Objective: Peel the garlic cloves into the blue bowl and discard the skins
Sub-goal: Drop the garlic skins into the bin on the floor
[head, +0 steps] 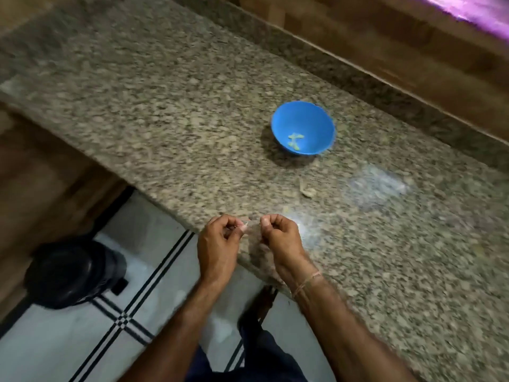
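Speckled grey-brown granite desk [165,106] runs diagonally, with a raised granite lip along the back edge. Wood panelling [371,42] sits behind it, more wood [41,175] lower left by the desk end. Purple glare [468,12] top right. Floor [55,348]: pale tiles with crossing black stripe lines. Black round object [74,274] stands on the floor, possibly a bin, too blurred to tell. Bright light patch [374,186] on the desk.

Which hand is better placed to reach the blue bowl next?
Probably the right hand: the blue bowl sits ahead and to its side, while the left hand would have to cross over. Blur hides what each hand holds.
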`<state>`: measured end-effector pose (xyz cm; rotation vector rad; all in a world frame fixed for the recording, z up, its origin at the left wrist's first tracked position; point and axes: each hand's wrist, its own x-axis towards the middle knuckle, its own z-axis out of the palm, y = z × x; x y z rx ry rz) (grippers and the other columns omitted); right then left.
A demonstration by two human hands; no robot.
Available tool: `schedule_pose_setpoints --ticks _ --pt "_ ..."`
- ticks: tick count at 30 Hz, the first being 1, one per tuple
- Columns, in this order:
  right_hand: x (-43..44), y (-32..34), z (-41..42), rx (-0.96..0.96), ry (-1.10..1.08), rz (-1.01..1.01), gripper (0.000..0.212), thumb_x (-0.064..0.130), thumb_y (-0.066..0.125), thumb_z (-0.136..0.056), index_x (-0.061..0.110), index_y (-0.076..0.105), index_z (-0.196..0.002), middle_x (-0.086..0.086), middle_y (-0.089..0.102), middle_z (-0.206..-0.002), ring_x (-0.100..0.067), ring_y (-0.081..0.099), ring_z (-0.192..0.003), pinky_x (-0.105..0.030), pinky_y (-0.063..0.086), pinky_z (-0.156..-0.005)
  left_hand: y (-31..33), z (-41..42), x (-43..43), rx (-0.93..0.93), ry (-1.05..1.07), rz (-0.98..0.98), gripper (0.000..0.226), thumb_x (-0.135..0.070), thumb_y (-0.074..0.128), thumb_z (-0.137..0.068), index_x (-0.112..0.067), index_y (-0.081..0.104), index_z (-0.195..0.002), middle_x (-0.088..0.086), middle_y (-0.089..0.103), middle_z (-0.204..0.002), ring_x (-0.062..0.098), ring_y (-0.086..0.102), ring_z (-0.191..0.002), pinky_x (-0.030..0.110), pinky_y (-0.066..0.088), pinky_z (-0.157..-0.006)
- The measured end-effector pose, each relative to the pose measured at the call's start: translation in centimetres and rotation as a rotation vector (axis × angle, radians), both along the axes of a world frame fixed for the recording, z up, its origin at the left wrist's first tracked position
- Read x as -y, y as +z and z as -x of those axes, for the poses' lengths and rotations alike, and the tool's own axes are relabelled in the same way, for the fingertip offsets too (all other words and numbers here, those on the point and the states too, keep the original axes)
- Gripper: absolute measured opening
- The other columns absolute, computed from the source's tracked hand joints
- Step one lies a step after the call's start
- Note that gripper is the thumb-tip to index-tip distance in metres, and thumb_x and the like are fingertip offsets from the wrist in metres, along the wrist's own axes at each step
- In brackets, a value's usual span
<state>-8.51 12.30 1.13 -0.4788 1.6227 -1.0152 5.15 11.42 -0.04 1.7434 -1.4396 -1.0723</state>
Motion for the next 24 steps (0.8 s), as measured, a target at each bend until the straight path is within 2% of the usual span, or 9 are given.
schedule_pose_setpoints --ticks 2,4,5,8,12,16,20,22,24 --pt "0.7 0.5 -4.5 0.091 0.067 -0.009 0.03 0.005 0.054 -0.106 0.011 0.058 -0.077 -0.004 0.054 -0.061 -0.013 0.049 -0.053 -0.027 0.046 -0.054 -0.1 -4.2 -0.3 0.003 0.077 0.019 0.013 -0.023 0.078 -0.092 -0.03 0.071 -0.084 -0.015 0.072 -0.083 -0.001 0.067 -0.075 0.014 0.049 -0.064" --pt "1.4 0.1 -9.9 0.109 0.163 -0.006 0.034 0.002 0.055 -0.103 0.015 0.06 -0.072 -0.013 0.057 -0.07 -0.019 0.052 -0.061 -0.027 0.049 -0.061 -0.5 -9.5 -0.8 -0.001 0.175 0.029 0.012 -0.022 0.078 -0.092 -0.029 0.071 -0.085 -0.013 0.073 -0.086 0.001 0.067 -0.078 0.019 0.053 -0.069" --pt "1.5 -0.1 -12.9 0.094 0.208 -0.016 0.036 0.0 0.055 -0.102 0.016 0.06 -0.071 -0.014 0.055 -0.071 -0.02 0.05 -0.062 -0.026 0.048 -0.06 -0.9 -12.5 -1.3 -0.008 0.235 0.027 0.013 -0.022 0.078 -0.092 -0.03 0.071 -0.085 -0.012 0.073 -0.087 0.001 0.067 -0.079 0.024 0.055 -0.071" --pt "1.5 -0.1 -21.9 0.094 0.295 -0.051 0.036 -0.004 0.053 -0.103 0.015 0.06 -0.073 -0.006 0.054 -0.065 -0.01 0.049 -0.054 -0.016 0.044 -0.05 -1.9 -21.7 -3.4 -0.034 0.371 0.017 0.013 -0.021 0.079 -0.091 -0.03 0.071 -0.084 -0.01 0.073 -0.087 0.007 0.069 -0.08 0.034 0.058 -0.074" --pt "0.2 -1.4 -33.4 0.122 0.379 -0.08 0.027 -0.003 0.056 -0.102 0.013 0.063 -0.082 -0.001 0.057 -0.069 -0.01 0.053 -0.064 -0.019 0.05 -0.06 -2.4 -33.3 -7.1 -0.025 0.503 0.0 0.022 -0.02 0.078 -0.092 -0.032 0.067 -0.078 -0.011 0.072 -0.08 0.003 0.067 -0.076 0.029 0.053 -0.071" --pt "-0.6 -3.7 -42.5 0.147 0.425 -0.169 0.022 -0.004 0.059 -0.101 0.01 0.062 -0.084 0.0 0.06 -0.065 -0.012 0.055 -0.062 -0.024 0.053 -0.061 -3.5 -42.4 -10.0 0.006 0.645 -0.021 0.01 -0.024 0.078 -0.091 -0.027 0.072 -0.084 -0.009 0.075 -0.085 0.009 0.07 -0.081 0.036 0.057 -0.077" --pt "-0.1 -5.5 -49.6 0.126 0.561 -0.189 0.031 -0.004 0.056 -0.102 0.011 0.057 -0.075 -0.004 0.053 -0.068 -0.014 0.05 -0.064 -0.027 0.052 -0.066 -4.7 -48.6 -11.3 0.031 0.752 -0.036 0.014 -0.022 0.078 -0.091 -0.028 0.071 -0.081 -0.014 0.074 -0.082 0.003 0.068 -0.078 0.023 0.052 -0.072" --pt "0.5 -6.6 -52.8 0.109 0.623 -0.204 0.033 -0.005 0.056 -0.101 0.012 0.058 -0.073 -0.002 0.055 -0.063 -0.014 0.05 -0.062 -0.027 0.051 -0.065 -5.7 -51.2 -11.1 0.044 0.8 -0.052 0.013 -0.023 0.078 -0.091 -0.029 0.071 -0.082 -0.016 0.073 -0.084 0.001 0.067 -0.08 0.015 0.046 -0.071" --pt "1.4 -8.3 -55.7 0.09 0.655 -0.244 0.03 -0.004 0.057 -0.099 0.011 0.062 -0.075 0.001 0.061 -0.061 -0.013 0.055 -0.062 -0.027 0.052 -0.064 -6.9 -53.4 -10.6 0.039 0.835 -0.094 0.01 -0.025 0.076 -0.093 -0.029 0.071 -0.085 -0.016 0.072 -0.086 0.001 0.066 -0.081 0.013 0.045 -0.072"
